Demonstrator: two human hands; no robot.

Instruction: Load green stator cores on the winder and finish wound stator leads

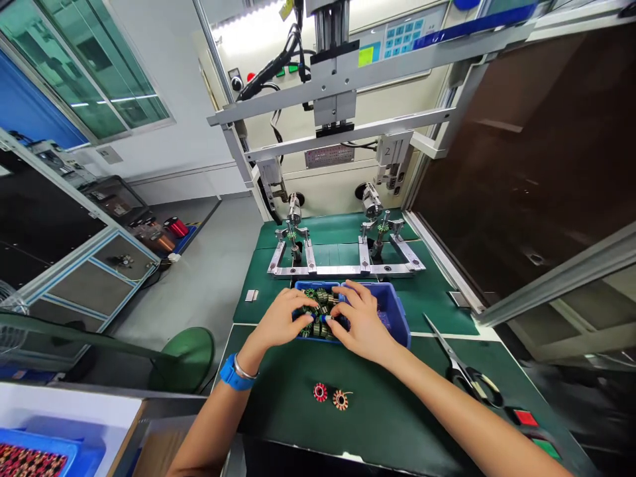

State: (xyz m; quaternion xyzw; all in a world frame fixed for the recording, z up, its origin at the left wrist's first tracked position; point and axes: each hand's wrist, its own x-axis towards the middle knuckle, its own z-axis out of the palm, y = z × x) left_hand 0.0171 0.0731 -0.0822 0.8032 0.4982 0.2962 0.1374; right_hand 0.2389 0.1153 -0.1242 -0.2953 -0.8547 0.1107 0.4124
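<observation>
While both hands are held over the left blue bin [318, 285], the green cores [322, 297] piled inside it are partly hidden by them. The left hand [287, 317] is reached in from the left side, its thumb and forefinger bent toward the cores with a gap seen between their tips. The right hand [365, 324] is placed opposite, its fingers [342, 309] spread and curled down among the same cores. Whether a core is gripped by either hand cannot be told. Small blue patches are seen at the thumb tips. A blue band [233, 374] and a silver bangle [246, 366] are worn on the left wrist.

Beside the left bin, a right blue bin [400, 321] is partly covered by the right hand. On the near part of the dark green table [278, 404], a red-wound core [320, 392] and a copper-wound core [340, 400] are laid side by side, just apart. Scissors [454, 360] are laid to the right of the bins, their blades pointed away, with a red button [525, 418] and a green button [546, 448] seen beyond their handles at the right edge. Behind the bins, a metal frame [342, 271] is set, and a green core is held upright at each of its two posts, on the left [291, 235] and on the right [383, 228].
</observation>
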